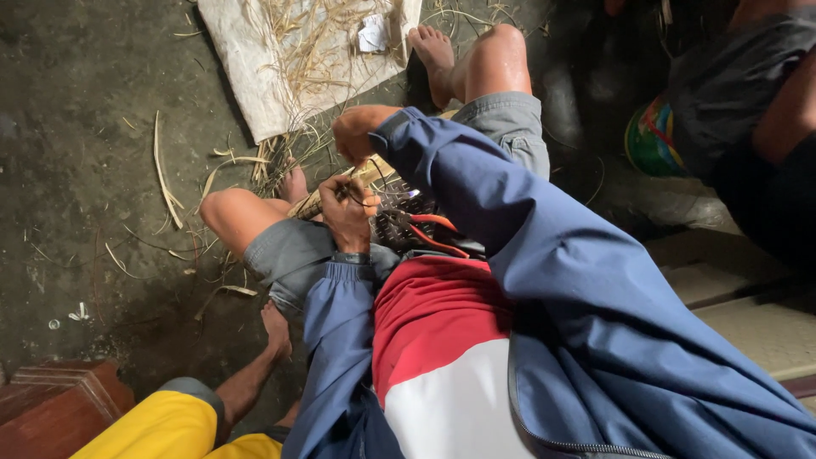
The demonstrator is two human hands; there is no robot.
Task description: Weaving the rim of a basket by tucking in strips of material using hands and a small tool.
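My left hand (pixel 344 211) is closed around a pale bundle of straw-like strips (pixel 308 205) that rests across my left knee. Just above it, my right hand (pixel 355 133) is clenched on the upper end of the pale strips (pixel 374 170); its blue sleeve crosses the frame. In my lap behind the hands lies a dark woven piece (pixel 398 223) with an orange-handled tool (pixel 435 235) on it. I sit in grey shorts with bare knees and feet.
A white sack (pixel 255 76) strewn with dry straw lies on the dark floor ahead, with loose strips (pixel 163 170) to the left. Another person in yellow (pixel 161 425) sits at lower left, foot (pixel 276 330) near my leg. A third person (pixel 748 93), a colourful round object (pixel 650 140) and a wooden block (pixel 51 408) are nearby.
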